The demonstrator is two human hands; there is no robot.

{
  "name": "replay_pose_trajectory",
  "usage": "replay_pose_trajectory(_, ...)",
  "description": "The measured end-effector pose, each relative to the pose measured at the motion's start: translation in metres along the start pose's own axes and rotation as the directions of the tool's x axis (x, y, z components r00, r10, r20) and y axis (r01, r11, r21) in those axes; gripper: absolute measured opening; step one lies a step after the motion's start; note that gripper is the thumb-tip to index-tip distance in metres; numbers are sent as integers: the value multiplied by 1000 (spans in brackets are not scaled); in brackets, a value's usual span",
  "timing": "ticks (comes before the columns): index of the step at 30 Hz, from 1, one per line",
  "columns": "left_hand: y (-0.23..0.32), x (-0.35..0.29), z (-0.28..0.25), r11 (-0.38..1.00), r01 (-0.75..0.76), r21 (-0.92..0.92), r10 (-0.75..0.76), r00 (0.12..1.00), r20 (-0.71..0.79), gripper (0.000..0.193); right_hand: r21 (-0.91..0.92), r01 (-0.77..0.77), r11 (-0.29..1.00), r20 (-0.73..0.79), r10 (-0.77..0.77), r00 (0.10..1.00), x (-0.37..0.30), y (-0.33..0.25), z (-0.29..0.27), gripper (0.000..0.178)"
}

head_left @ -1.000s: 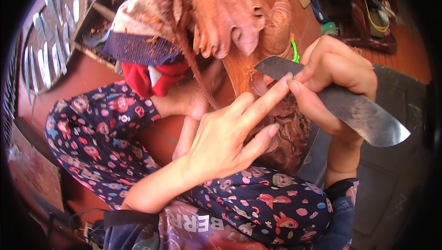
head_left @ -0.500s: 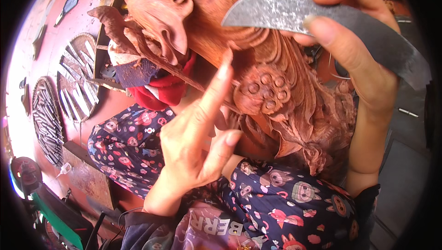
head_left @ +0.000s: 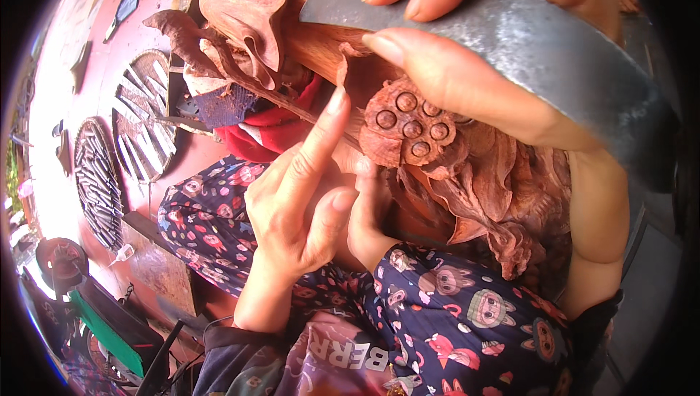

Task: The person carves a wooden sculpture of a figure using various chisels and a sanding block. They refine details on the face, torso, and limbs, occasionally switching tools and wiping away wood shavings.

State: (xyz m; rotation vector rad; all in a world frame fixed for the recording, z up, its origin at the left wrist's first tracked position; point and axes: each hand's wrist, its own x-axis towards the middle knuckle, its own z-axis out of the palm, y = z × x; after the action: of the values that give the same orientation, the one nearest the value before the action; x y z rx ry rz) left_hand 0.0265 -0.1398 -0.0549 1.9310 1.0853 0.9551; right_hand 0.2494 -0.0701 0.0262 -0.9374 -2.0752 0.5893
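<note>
My right hand (head_left: 467,82) grips a curved grey steel scraper blade (head_left: 554,53) between thumb and fingers, raised close to the camera over the wood carving. The blade's rounded tip points left. Below it lies the reddish-brown wood carving (head_left: 503,177), with a lotus seed pod (head_left: 412,130) and curled leaves; the blade and hand hide part of it. My left hand (head_left: 284,210) is left of the pod, index finger and thumb stretched out, holding nothing. Its index fingertip is at a thin wooden curl (head_left: 343,64) beside the carved stem; whether it touches cannot be told.
Two oval trays stand on the reddish floor at the left: one of slim metal tools (head_left: 98,184), one of flat blades (head_left: 146,119). Red cloth (head_left: 266,133) sits under the carving. Near my knee are a wooden board (head_left: 160,265) and a small bottle (head_left: 124,253).
The scraper blade in my right hand looks larger and nearer the camera, its tip further left, over the carving. The view has shifted slightly; my left hand keeps its pointing pose.
</note>
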Motion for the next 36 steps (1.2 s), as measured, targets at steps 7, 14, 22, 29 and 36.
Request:
replay_pose_trajectory(7,-13,-14,-10,1000,7,12,-7,1000,11,51,-52,86,995,36,-84,996,7,-6,9,23)
replay_pose_trajectory(14,-20,-20,-15,999,29,29,-28,999,-46,43,-70,126,990,82,-120,989,8,-9,5,24)
replay_pose_trajectory(22,-22,-12,-9,999,0,-47,-5,995,-103,42,-98,160,982,77,-153,985,17,-12,5,25)
replay_pose_trajectory(29,-35,-16,-8,1000,-19,-9,18,994,-108,39,-133,185,974,31,-182,983,25,-7,8,26)
replay_pose_trajectory(36,-45,-22,-7,998,55,-39,-59,990,-127,36,-170,113,979,99,-97,990,38,-20,5,25)
